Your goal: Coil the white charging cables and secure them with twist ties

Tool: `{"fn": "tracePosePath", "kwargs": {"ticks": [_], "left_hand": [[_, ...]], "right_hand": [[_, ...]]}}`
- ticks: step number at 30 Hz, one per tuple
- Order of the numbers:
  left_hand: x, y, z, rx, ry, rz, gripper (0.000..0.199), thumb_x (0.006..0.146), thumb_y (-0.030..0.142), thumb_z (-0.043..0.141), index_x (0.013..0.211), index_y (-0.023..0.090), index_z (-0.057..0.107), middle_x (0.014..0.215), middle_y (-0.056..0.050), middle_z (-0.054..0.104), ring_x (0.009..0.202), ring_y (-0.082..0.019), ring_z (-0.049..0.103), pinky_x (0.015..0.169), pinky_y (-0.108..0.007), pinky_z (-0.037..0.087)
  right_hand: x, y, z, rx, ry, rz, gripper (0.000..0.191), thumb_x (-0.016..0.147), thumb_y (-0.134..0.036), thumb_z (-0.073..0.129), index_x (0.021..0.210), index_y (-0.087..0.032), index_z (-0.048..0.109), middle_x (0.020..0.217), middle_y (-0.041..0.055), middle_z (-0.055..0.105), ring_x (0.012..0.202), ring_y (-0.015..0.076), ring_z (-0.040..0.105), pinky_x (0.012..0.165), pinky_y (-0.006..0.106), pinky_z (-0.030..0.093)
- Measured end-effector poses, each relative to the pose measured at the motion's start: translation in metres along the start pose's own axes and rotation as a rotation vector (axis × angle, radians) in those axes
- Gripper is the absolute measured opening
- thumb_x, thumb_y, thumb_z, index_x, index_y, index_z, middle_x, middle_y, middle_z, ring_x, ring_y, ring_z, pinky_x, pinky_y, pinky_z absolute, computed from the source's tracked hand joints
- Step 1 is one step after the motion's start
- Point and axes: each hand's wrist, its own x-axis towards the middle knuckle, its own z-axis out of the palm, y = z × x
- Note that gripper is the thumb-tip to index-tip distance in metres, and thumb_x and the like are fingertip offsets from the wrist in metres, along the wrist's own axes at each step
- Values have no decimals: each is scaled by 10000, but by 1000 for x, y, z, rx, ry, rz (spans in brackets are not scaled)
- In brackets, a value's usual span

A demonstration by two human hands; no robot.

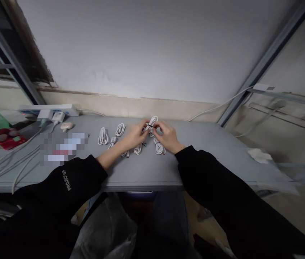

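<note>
Above the grey table, a coiled white cable (154,119) is held between my two hands, with a thin black tie (150,125) across it. My left hand (136,136) is closed around the coil's left side, slightly blurred. With thumb and forefinger pinched together, my right hand (167,136) grips the black tie's right end. Just below my hands lie a tied cable bundle (159,146) and another bundle (138,149) with black tie ends sticking out. Farther left are a coiled cable (103,136) and a smaller coil (120,129); my left forearm partly covers others.
A white power strip (60,109) with plugged-in chargers stands at the back left. Loose white cables (5,169) run over the table's left side, near a green and red package (3,131). A crumpled white tissue (259,155) lies at the right end.
</note>
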Motion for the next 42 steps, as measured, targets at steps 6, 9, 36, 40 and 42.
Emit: {"fn": "tracePosePath", "kwargs": {"ticks": [6, 9, 36, 40, 42], "left_hand": [[0, -2, 0, -5, 20, -17, 252, 858, 142, 511, 1110, 165, 517, 802, -20, 665, 642, -126, 573, 611, -247, 390], [-1, -4, 1, -15, 18, -12, 244, 852, 136, 511, 1094, 165, 521, 809, -20, 669, 652, -123, 579, 622, -246, 398], [2, 2, -10, 725, -149, -123, 359, 939, 161, 333, 1133, 147, 634, 1076, -133, 658, 1010, -252, 614, 863, -367, 441], [3, -6, -12, 587, -94, -267, 301, 900, 165, 381, 1039, 141, 647, 1037, -135, 663, 974, -247, 619, 824, -340, 442], [4, -9, -12, 465, -40, -340, 276, 886, 162, 399, 1032, 137, 632, 986, -125, 673, 926, -234, 621, 808, -331, 436]], "right_hand": [[0, 0, 2, 78, -73, 31, 184, 846, -174, 528, 991, -214, 635, 905, 50, 691, 792, 190, 604, 722, 325, 472], [-1, 0, 4, 146, -89, 85, 198, 810, -164, 549, 974, -216, 646, 874, 36, 685, 756, 177, 596, 698, 311, 463], [0, -4, 0, 288, 52, 214, 161, 910, -358, 505, 875, -211, 558, 751, 4, 594, 653, 125, 531, 626, 266, 430], [5, -5, -5, 248, 160, 188, 118, 884, -299, 518, 806, -212, 530, 832, 25, 594, 667, 124, 511, 620, 273, 435], [6, -2, -4, 252, 180, 198, 92, 859, -266, 530, 786, -210, 525, 882, 34, 610, 666, 121, 509, 622, 277, 439]]}}
